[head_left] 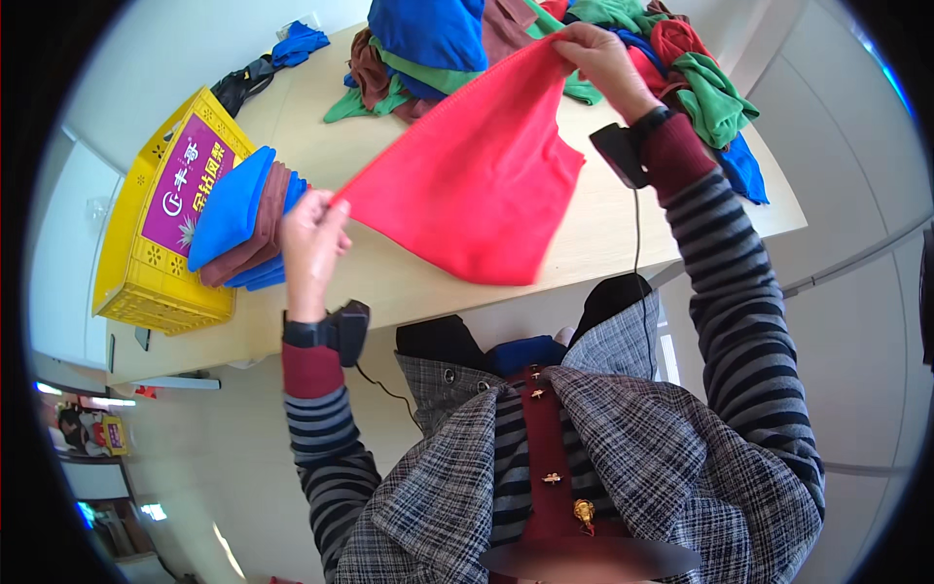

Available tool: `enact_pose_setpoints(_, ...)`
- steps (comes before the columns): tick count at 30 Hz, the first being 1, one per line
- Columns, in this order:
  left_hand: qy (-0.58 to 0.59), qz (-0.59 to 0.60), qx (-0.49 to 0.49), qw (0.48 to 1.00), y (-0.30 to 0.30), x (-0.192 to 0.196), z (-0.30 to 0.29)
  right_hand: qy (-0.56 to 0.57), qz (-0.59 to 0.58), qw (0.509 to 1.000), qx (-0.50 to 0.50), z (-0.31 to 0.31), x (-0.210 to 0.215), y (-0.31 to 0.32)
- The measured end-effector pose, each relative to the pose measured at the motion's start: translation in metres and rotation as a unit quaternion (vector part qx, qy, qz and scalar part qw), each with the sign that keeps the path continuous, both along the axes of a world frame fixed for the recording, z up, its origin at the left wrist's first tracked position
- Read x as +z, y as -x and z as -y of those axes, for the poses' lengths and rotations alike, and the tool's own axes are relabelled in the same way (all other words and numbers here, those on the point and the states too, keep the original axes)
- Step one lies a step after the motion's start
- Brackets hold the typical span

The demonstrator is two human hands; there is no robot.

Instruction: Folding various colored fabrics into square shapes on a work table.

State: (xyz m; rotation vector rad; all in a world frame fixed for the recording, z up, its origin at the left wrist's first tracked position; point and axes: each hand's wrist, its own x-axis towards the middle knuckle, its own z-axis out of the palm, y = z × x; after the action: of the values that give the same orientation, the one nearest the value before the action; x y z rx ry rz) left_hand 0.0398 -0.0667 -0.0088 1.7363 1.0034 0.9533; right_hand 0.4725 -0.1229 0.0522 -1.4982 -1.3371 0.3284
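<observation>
A red cloth hangs stretched between my two hands above the table, its upper edge slanting up to the right. My left hand pinches its lower left corner, close beside a stack of folded blue and brown cloths. Farther off, my right hand grips the upper right corner, near the heap of loose cloths. The cloth's free lower edge droops over the table near its front edge and looks slightly blurred.
A yellow plastic crate with a purple panel stands at the table's left. Crumpled blue, green, brown and red cloths pile up at the back, reaching the right side. Black and blue fabric lies far left. Cables hang from both wrist devices.
</observation>
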Motion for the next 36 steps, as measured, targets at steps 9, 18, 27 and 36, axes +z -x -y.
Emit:
enact_pose_setpoints(9, -0.183, -0.017, 0.082, 0.980, 0.008, 0.106, -0.010, -0.187, 0.089, 0.974, 0.086, 0.105, 0.069, 0.043)
enact_pose_setpoints(18, -0.188, 0.004, 0.092, 0.978, -0.009, 0.147, -0.045, -0.038, -0.093, 0.980, 0.170, 0.157, 0.041, 0.076)
enact_pose_setpoints(27, -0.143, -0.011, -0.159, 0.977, -0.212, 0.037, -0.111, 0.110, -0.427, 0.897, 0.039, 0.175, -0.121, 0.050)
enact_pose_setpoints(36, -0.075, -0.089, -0.214, 0.970, -0.146, -0.087, -0.024, 0.197, -0.397, 0.892, -0.092, 0.196, -0.205, 0.033)
